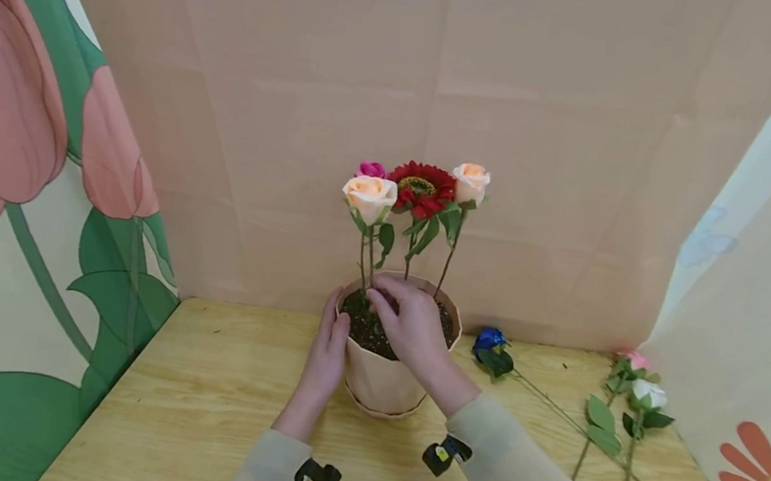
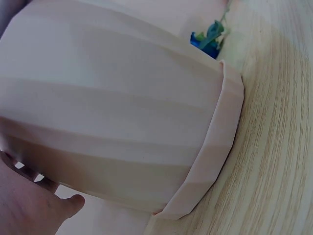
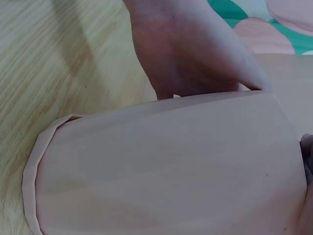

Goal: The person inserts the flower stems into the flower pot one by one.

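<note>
A pale pink flowerpot (image 1: pixel 383 381) filled with dark soil (image 1: pixel 368 333) stands on a wooden table. In it stand a front peach rose (image 1: pixel 369 197), another peach rose (image 1: pixel 471 184), a red daisy-like flower (image 1: pixel 422 189) and a magenta bloom (image 1: pixel 370 170) behind. My right hand (image 1: pixel 411 328) reaches over the rim and pinches the front peach rose's stem low, close above the soil. Along the pot's left side rests my left hand (image 1: pixel 327 354), its fingers fairly straight; the left wrist view shows its thumb (image 2: pixel 72 205) beside the pot wall.
To the pot's right lie a blue rose (image 1: pixel 490 342), a white rose (image 1: pixel 648 395) and a pink rose (image 1: pixel 633 359), their stems crossing on the table (image 1: pixel 207 395). A plain brown backdrop (image 1: pixel 299 118) hangs behind, with flower-printed panels at both sides.
</note>
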A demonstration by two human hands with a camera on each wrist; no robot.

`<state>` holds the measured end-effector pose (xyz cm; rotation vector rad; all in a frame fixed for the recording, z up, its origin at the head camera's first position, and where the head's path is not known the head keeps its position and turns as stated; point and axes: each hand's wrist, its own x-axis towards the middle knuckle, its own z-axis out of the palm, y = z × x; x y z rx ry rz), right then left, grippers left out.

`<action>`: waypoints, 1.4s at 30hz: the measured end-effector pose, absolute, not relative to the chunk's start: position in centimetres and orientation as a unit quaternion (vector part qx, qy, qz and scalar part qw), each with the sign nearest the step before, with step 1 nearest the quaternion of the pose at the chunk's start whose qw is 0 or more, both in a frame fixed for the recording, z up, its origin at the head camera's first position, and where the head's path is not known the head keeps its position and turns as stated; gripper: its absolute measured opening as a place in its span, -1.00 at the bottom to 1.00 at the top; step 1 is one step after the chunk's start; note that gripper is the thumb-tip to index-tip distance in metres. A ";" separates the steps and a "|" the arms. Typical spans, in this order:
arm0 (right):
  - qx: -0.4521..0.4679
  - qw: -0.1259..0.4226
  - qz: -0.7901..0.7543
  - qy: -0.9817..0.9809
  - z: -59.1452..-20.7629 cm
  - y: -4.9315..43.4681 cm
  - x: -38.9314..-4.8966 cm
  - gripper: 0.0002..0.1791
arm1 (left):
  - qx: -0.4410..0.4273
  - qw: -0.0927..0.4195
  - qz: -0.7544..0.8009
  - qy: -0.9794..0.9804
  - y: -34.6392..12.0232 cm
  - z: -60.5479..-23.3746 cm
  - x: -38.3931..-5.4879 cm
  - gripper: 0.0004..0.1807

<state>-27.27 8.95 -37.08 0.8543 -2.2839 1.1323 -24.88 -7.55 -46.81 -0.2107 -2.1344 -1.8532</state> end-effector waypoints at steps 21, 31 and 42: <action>0.262 0.192 0.419 -0.848 -37.2 8.5 -27.2 -0.79 | -0.068 0.151 -0.649 -0.743 -7.8 -46.7 -24.9 -0.38; 0.252 0.210 0.438 -0.837 -37.2 8.5 -27.1 -0.79 | -0.066 0.152 -0.646 -0.745 -7.8 -46.6 -24.8 -0.38; 0.242 0.209 0.463 -0.827 -37.1 8.5 -27.1 -0.78 | -0.067 0.141 -0.651 -0.743 -8.0 -46.4 -24.7 -0.37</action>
